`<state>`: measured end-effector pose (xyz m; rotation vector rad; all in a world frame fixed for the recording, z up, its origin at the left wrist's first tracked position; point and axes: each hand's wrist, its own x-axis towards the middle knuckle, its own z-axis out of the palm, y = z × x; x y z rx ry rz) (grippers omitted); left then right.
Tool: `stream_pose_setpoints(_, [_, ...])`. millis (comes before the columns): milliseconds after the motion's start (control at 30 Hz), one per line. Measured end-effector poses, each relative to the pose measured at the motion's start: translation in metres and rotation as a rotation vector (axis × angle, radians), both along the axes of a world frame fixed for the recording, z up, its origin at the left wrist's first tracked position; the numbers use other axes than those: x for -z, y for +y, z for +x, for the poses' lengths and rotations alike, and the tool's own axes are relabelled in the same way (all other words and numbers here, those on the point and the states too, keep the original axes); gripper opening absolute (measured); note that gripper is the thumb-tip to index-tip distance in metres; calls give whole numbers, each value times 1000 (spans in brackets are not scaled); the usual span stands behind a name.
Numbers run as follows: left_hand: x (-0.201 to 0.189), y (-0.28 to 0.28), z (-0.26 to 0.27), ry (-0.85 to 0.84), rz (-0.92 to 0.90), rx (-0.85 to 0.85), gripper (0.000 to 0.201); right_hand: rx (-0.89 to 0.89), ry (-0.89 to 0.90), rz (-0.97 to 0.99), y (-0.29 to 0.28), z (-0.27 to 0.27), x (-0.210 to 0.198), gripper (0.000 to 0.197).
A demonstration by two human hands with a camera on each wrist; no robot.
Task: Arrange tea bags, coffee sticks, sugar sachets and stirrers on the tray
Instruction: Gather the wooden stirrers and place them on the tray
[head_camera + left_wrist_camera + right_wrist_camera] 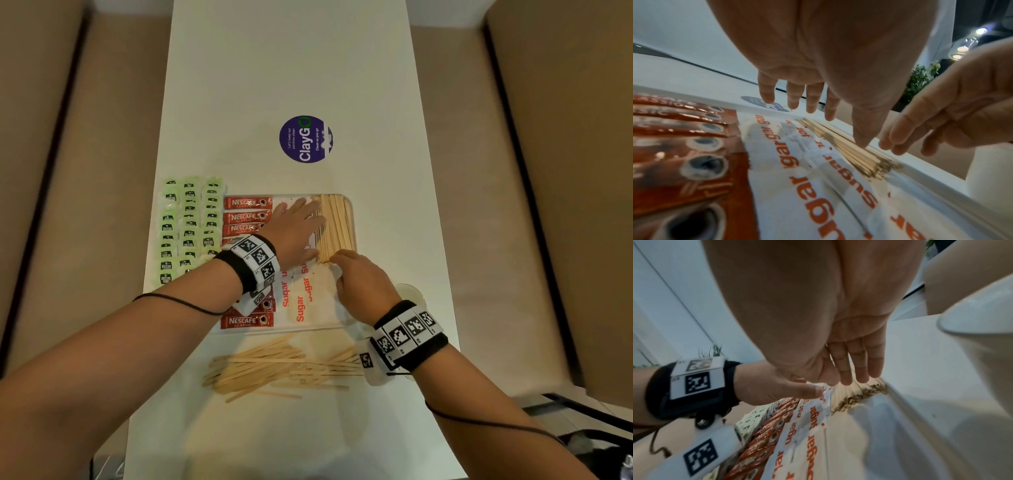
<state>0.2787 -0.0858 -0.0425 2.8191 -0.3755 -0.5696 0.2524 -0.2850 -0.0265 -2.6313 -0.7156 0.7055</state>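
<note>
Stirrers [335,228] are bunched lengthwise at the tray's [352,219] right side, touched by straight fingers of both hands; loose sticks [274,368] are strewn on the table [291,75].

Head camera looks steeply down on the tabletop [291,85] from above.
Both wrist cameras peer close along the palms, low over the tray [350,202], sharing the stirrer bundle [849,146].

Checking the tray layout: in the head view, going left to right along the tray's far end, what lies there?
Green tea bags → red coffee sticks → left hand → bundled wooden stirrers → tray rim.
</note>
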Motion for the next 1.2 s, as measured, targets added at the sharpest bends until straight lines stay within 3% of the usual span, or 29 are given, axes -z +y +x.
stream_pose_setpoints(300, [-24, 38, -61, -113, -186, -207, 43, -22, 41, 100, -15, -20, -31, 34])
stream_pose_setpoints(500, [-32, 36, -117, -17, -129, -210, 43, -144, 67, 44, -32, -46, -34, 37])
stream_pose_setpoints(967, [-27, 1, -232, 168, 25, -106, 63, -357, 146, -155, -52, -114, -19, 58])
stream_pose_setpoints(1200, [-11, -17, -254, 142, 86, -173, 86, -413, -10, -219, -51, -137, 7, 68])
